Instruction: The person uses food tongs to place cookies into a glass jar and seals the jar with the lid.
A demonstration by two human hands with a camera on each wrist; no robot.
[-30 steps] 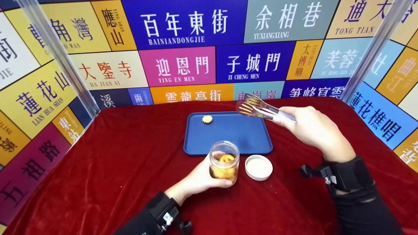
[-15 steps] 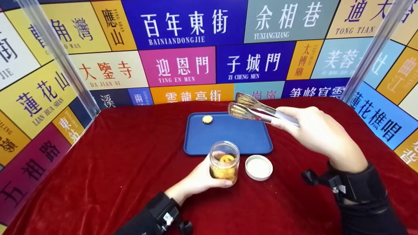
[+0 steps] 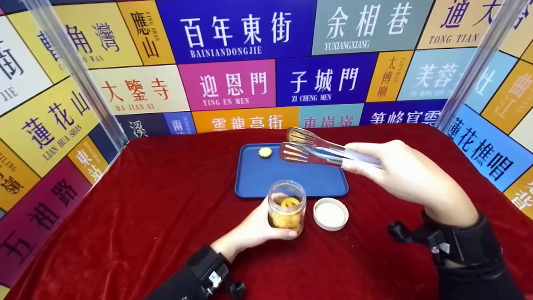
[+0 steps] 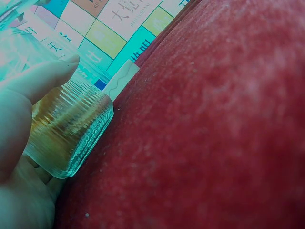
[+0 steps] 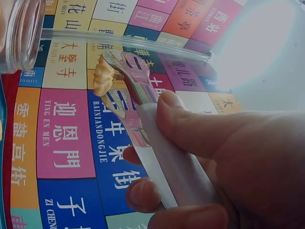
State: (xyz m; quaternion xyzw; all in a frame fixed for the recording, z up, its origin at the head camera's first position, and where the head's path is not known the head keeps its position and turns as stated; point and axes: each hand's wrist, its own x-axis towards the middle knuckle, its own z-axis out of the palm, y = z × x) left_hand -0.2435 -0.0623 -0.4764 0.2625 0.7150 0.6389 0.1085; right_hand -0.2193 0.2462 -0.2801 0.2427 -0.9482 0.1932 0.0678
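In the head view my left hand [image 3: 258, 225] grips a clear glass jar [image 3: 287, 212] that holds several golden cookies [image 3: 290, 203]. The thumb and fingers wrap round the ribbed jar in the left wrist view. Above the tray, my right hand [image 3: 399, 175] holds metal tongs [image 3: 320, 152] with slotted ends and pale grey handles. A golden, scalloped cookie [image 5: 103, 76] shows at the tongs' tips in the right wrist view; the head view does not show it clearly. One pale cookie [image 3: 265, 152] lies on the blue tray [image 3: 254, 183], towards its back left.
A white jar lid [image 3: 330, 214] lies upturned on the red cloth [image 3: 166, 208], right of the jar. Behind the table stands a backdrop [image 3: 233, 83] of coloured sign panels. Clear upright posts [image 3: 470, 71] rise at both back corners.
My right hand has turned, and the tongs' slotted ends have swung left and lower over the tray. The left hand and jar have stayed in place.
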